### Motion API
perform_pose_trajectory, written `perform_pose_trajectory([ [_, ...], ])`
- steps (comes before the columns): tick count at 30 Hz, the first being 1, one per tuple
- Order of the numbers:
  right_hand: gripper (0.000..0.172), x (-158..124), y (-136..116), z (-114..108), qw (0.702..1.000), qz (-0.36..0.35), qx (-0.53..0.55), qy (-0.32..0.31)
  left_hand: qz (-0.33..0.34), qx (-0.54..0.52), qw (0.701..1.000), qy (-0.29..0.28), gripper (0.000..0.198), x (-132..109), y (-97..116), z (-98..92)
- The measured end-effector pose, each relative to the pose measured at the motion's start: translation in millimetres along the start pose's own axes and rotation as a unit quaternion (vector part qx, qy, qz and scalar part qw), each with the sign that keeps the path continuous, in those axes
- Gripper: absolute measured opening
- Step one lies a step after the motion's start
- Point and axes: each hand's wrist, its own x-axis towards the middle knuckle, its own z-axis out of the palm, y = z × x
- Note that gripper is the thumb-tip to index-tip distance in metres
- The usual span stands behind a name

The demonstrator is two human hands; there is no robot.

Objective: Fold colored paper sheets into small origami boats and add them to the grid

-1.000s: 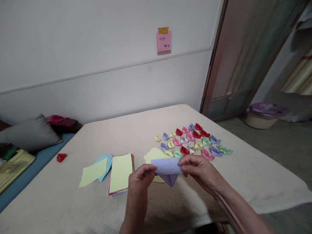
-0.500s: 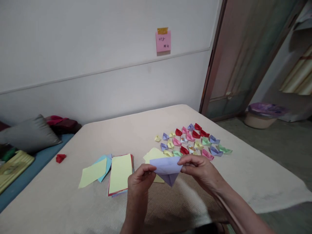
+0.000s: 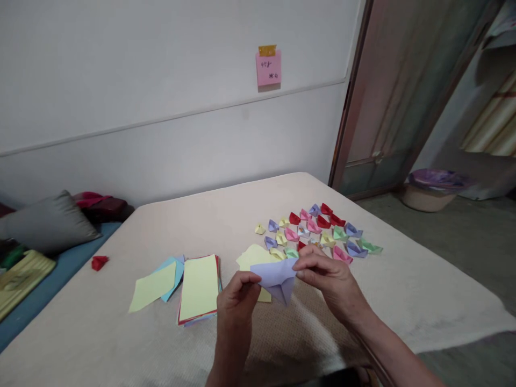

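A folded piece of lilac paper (image 3: 274, 275) is held up between my two hands, its straight folded band on top and a triangular point hanging below. My left hand (image 3: 238, 298) pinches the band's left end between thumb and fingers. At the right end, my right hand (image 3: 328, 274) pinches the paper the same way. Behind the paper lie pale yellow sheets (image 3: 255, 252), partly hidden. Beyond them, several small folded paper boats (image 3: 313, 226) in red, pink, lilac, yellow and green stand in rows, the nearest partly covered by my right hand.
Left of my hands lies a stack of coloured paper (image 3: 198, 287), yellow on top. Farther left are a loose yellow sheet (image 3: 152, 286), blue paper (image 3: 172, 290) and a red folded piece (image 3: 99, 262). A pink note (image 3: 268, 69) hangs on the wall behind the cloth-covered surface (image 3: 209, 215).
The lilac paper has tilted, and its lower flap now looks partly opened and skewed to the right. My hands have drawn slightly closer together, both still pinching the paper.
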Motion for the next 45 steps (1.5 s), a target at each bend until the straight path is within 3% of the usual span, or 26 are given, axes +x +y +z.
perform_pose_trajectory([
  [7,0.005,-5.7,5.6,3.0,0.995,0.097,0.030,0.017,0.087,0.021,0.994,0.054,0.003,4.2,-5.2,1.0],
  [11,0.006,-5.1,2.7,6.8,0.990,0.114,0.081,0.001,0.025,0.047,0.995,0.084,0.005,1.7,-13.7,-1.4],
  [15,0.007,-4.4,-0.6,13.0,0.985,0.133,0.111,-0.015,-0.021,0.009,0.995,0.098,0.006,-2.0,-18.0,0.0],
  [21,0.014,-6.0,4.0,27.0,0.979,0.171,0.105,0.034,-0.050,-0.054,0.993,0.091,0.010,-0.7,-17.6,6.4],
  [29,0.016,-6.1,0.5,27.3,0.981,0.180,0.072,0.019,-0.043,-0.077,0.991,0.105,0.016,1.5,-18.6,8.5],
  [37,0.013,-6.7,12.3,23.6,0.983,0.159,0.087,0.008,-0.045,-0.108,0.988,0.103,0.021,0.9,-15.5,8.0],
  [40,0.009,-7.3,13.0,22.7,0.987,0.138,0.075,-0.026,-0.041,-0.098,0.991,0.087,0.021,1.2,-12.0,6.2],
  [45,0.031,-7.0,8.5,22.6,0.983,0.104,0.053,-0.142,-0.052,-0.047,0.994,0.081,0.021,2.9,-8.5,2.0],
])
